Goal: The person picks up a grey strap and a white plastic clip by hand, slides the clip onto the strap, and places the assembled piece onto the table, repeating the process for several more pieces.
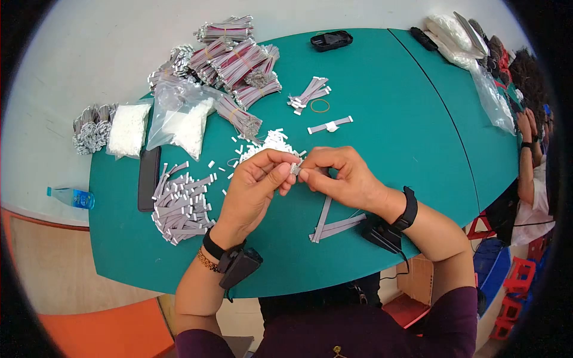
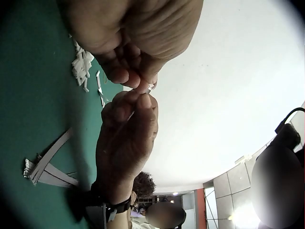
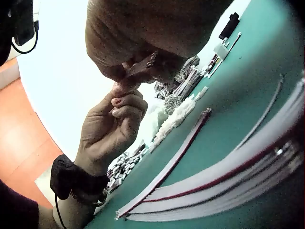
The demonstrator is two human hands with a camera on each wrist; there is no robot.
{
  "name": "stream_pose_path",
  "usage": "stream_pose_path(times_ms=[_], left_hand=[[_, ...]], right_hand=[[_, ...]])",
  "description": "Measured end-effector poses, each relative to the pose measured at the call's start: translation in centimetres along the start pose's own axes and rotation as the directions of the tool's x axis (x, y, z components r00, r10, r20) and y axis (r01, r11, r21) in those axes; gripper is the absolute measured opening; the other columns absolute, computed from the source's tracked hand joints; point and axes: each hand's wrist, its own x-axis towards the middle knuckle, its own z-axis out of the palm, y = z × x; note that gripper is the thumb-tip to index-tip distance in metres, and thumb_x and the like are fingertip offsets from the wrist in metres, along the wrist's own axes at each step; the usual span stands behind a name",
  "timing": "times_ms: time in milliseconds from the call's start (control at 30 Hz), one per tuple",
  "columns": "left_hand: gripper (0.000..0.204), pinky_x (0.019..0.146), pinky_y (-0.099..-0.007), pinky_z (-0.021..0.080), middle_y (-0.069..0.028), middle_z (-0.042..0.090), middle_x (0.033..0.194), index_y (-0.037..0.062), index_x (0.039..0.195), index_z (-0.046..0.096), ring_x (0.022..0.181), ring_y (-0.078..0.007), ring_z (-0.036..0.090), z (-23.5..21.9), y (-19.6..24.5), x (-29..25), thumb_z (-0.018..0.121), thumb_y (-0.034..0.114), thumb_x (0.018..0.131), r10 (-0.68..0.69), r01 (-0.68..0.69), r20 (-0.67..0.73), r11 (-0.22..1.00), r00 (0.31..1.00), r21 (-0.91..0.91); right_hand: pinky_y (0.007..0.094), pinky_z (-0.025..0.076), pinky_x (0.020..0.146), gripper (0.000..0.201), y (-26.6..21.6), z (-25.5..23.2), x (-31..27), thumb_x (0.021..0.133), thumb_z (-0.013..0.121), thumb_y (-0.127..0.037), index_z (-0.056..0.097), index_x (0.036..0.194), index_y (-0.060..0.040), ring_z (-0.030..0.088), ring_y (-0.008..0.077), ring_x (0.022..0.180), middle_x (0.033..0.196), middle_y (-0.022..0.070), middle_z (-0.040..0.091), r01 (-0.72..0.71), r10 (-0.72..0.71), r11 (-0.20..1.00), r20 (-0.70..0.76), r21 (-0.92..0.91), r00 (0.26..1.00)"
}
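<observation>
Here, above the middle of the green counter (image 1: pixel 382 83), left hand (image 1: pixel 253 188) and right hand (image 1: pixel 340 176) meeting fingertip to fingertip, both with fingers curled and pinching a small white connector piece (image 1: pixel 296 169) between them, held clear of the surface. Just beyond the fingertips, toward the far edge, a loose heap of white connectors (image 1: pixel 271 143). Under the right wrist, near the front edge, a few flat grey ribbon cables (image 1: pixel 334 225) lying crossed. Toward the left edge, a pile of short cut ribbon pieces (image 1: pixel 179 203), with a black phone (image 1: pixel 148 178) just beside it. At the far left corner, clear bags of white parts (image 1: pixel 179 119) and, behind them, banded bundles of ribbon cable (image 1: pixel 236 59). Farther along the far edge, a black case (image 1: pixel 331 40); nearer the middle, a rubber band (image 1: pixel 320 105) and a single ribbon with a white plug (image 1: pixel 330 125). Off the left edge, a water bottle (image 1: pixel 70 197). At the right edge, another person's arm (image 1: pixel 526 161), with plastic bags (image 1: pixel 489 89) near it
</observation>
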Motion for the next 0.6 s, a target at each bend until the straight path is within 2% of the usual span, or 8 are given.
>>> stream_pose_path(times_ms=[67, 167, 267, 467, 600], left_hand=[[0.018, 0.064, -0.0198, 0.042, -0.0024, 0.059, 0.081, -0.0012, 0.104, 0.058, 0.072, -0.0064, 0.052, -0.08, 0.08, -0.05, 0.055, 0.011, 0.090, -0.004, 0.004, 0.023, 1.000, 1.000, -0.002], [0.018, 0.064, -0.0200, 0.042, -0.0025, 0.059, 0.081, -0.0012, 0.104, 0.058, 0.072, -0.0065, 0.052, -0.03, 0.13, -0.08, 0.055, 0.011, 0.090, -0.007, 0.007, 0.021, 1.000, 1.000, -0.008], [0.017, 0.060, -0.0201, 0.040, -0.0016, 0.059, 0.078, -0.0002, 0.101, 0.058, 0.068, -0.0069, 0.053, 0.06, 0.00, 0.01, 0.057, 0.012, 0.089, 0.010, -0.010, 0.006, 1.000, 1.000, -0.008], [0.018, 0.064, -0.0198, 0.041, -0.0023, 0.059, 0.081, -0.0011, 0.104, 0.058, 0.072, -0.0065, 0.052, -0.12, 0.00, -0.03, 0.055, 0.011, 0.090, -0.004, 0.005, 0.023, 1.000, 1.000, -0.013], [0.018, 0.063, -0.0198, 0.041, -0.0020, 0.059, 0.080, -0.0007, 0.103, 0.058, 0.070, -0.0065, 0.052, -0.04, 0.03, 0.02, 0.056, 0.011, 0.090, 0.004, -0.003, 0.022, 1.000, 1.000, -0.015]], right_hand=[[0.0234, 0.038, 0.054, 0.010, -0.02, 0.02, 0.02, 0.082, 0.060, -0.008, 0.061, 0.077, 0.0002, 0.048, 0.0079, 0.060, 0.068, 0.0036, 0.056, 0.008, -0.008, 1.000, -0.008, -0.013, 1.000], [0.0251, 0.033, 0.048, 0.013, 0.45, 0.16, 0.04, 0.083, 0.061, -0.014, 0.062, 0.079, -0.0020, 0.041, 0.0070, 0.055, 0.062, 0.0016, 0.047, 0.081, -0.082, 0.996, -0.038, -0.035, 0.996], [0.0258, 0.033, 0.048, 0.012, 0.66, 0.17, 0.13, 0.082, 0.061, -0.014, 0.062, 0.078, -0.0024, 0.041, 0.0081, 0.055, 0.061, 0.0021, 0.047, 0.116, -0.118, 0.991, -0.041, -0.065, 0.992], [0.0263, 0.035, 0.048, 0.012, 0.51, 0.26, 0.11, 0.082, 0.061, -0.014, 0.062, 0.078, -0.0023, 0.043, 0.0096, 0.054, 0.060, 0.0033, 0.048, 0.121, -0.126, 0.990, -0.065, -0.074, 0.990], [0.0266, 0.036, 0.048, 0.011, 0.36, 0.24, 0.16, 0.081, 0.061, -0.013, 0.062, 0.078, -0.0019, 0.044, 0.0107, 0.053, 0.061, 0.0047, 0.049, 0.134, -0.142, 0.986, -0.071, -0.101, 0.987]])
